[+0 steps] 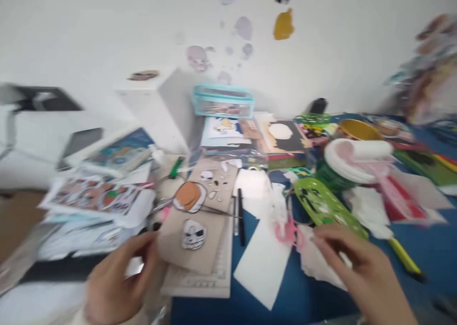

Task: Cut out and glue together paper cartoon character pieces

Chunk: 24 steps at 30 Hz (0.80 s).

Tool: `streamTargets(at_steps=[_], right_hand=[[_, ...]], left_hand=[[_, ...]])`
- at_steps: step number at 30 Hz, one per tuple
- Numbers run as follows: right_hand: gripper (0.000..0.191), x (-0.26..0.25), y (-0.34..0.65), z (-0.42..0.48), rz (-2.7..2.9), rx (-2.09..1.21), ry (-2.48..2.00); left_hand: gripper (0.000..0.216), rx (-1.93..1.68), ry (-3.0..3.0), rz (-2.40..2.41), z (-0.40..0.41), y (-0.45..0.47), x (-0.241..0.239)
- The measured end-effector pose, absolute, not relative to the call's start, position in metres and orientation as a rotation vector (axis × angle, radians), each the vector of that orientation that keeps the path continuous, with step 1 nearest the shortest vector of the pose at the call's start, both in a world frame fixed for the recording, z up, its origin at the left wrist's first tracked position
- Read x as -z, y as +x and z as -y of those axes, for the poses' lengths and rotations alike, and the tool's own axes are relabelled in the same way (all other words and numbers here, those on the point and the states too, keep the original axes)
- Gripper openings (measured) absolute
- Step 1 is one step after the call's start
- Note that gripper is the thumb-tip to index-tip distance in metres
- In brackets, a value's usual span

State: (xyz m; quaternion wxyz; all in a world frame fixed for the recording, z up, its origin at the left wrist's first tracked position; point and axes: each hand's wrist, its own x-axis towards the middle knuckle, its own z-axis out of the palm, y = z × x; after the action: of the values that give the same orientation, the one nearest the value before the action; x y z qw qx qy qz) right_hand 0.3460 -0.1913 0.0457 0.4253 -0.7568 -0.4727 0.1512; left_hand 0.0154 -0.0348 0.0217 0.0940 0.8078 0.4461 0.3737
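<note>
My left hand (123,272) pinches the left edge of a tan card (210,260). On that card lies a white-and-black skull-like paper cutout (193,234). Just above it, an orange-and-white cutout (188,196) and tweezers (219,212) rest near small paper scraps (216,182). A cutting mat with printed markings (200,284) shows beneath the card. My right hand (353,263) hovers over crumpled tissue (314,260), beside a green tray (321,203). Its thumb and forefinger are pressed close together; what lies between them, if anything, is too blurred to tell.
Pink-handled scissors (291,233) lie by a white paper strip (266,263) and a black pen (241,215). Printed sheets (96,196) are piled at left. A lidded green tub (335,172) bears a paper roll (371,149). A clear pencil case (223,101) stands at back.
</note>
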Motion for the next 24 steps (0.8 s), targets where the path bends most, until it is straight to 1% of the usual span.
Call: streamTargets(at_steps=[3,5,8,14,17,20,22,24], right_hand=[[0.015,-0.048,0.28,0.159,1.385,-0.701,-1.655],[0.016,-0.049,0.247,0.136,1.461,-0.857,-1.616],[0.013,-0.052,0.221,0.109,1.629,-0.918,-1.606],[0.012,-0.062,0.21,0.085,1.722,-0.833,-1.665],[0.012,-0.063,0.209,0.072,1.741,-0.759,-1.665],[0.006,-0.057,0.208,0.058,1.737,-0.645,-1.617],[0.013,-0.049,0.206,0.051,1.74,-0.547,-1.557],[0.016,-0.039,0.202,0.047,1.749,-0.438,-1.482]], left_hand=[[0.017,-1.02,2.352,-1.013,0.049,0.03,-0.042],[0.019,-0.926,2.257,-0.87,0.051,0.04,-0.051],[0.018,-0.75,2.128,-0.779,0.047,0.043,-0.057],[0.011,-0.556,1.987,-0.74,0.019,0.035,-0.055],[0.013,-0.49,1.855,-0.776,0.0,0.037,-0.054],[0.018,-0.549,1.54,-0.842,-0.015,0.041,-0.049],[0.022,-0.583,1.361,-0.865,-0.021,0.043,-0.044],[0.024,-0.589,1.275,-0.858,-0.024,0.043,-0.037]])
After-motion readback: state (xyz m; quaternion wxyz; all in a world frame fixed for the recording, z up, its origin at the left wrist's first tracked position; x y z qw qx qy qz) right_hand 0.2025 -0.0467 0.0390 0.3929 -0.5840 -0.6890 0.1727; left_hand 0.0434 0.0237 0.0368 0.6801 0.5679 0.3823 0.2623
